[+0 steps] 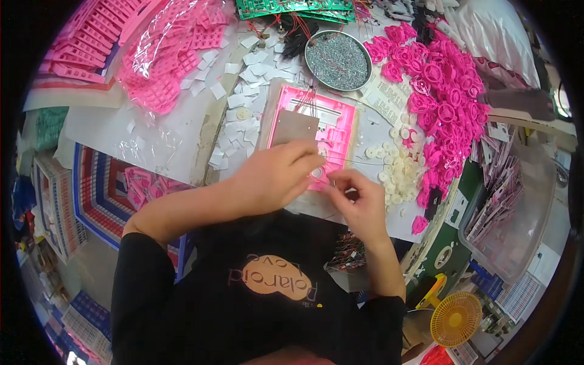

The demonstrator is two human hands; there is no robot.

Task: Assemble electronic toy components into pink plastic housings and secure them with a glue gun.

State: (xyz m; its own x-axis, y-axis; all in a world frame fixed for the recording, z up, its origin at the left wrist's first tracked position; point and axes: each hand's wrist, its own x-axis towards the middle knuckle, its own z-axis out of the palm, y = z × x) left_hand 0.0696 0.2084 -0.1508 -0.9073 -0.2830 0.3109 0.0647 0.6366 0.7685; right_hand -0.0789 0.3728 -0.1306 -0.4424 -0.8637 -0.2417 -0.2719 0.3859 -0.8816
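Observation:
A pink plastic housing [344, 131] lies on the table in front of me, its inner side up. A flat brown board [295, 127] covers its left part, and thin dark red wires [311, 97] run up from it. My left hand [277, 173] reaches over the lower left of the housing, thumb and fingers bent together near a round pink part; what they grip is hidden. At the lower right corner, my right hand [362, 198] has its thumb and forefinger pinched at the housing's edge. Whatever sits between those fingertips is too small to name.
Past the housing stands a round metal dish [338, 61] of small screws. Pink ring-shaped parts [447, 91] and white round pieces [398, 176] lie to the right. White paper squares [243, 103], bagged pink keypads [164, 67] and green circuit boards [298, 7] lie left and behind.

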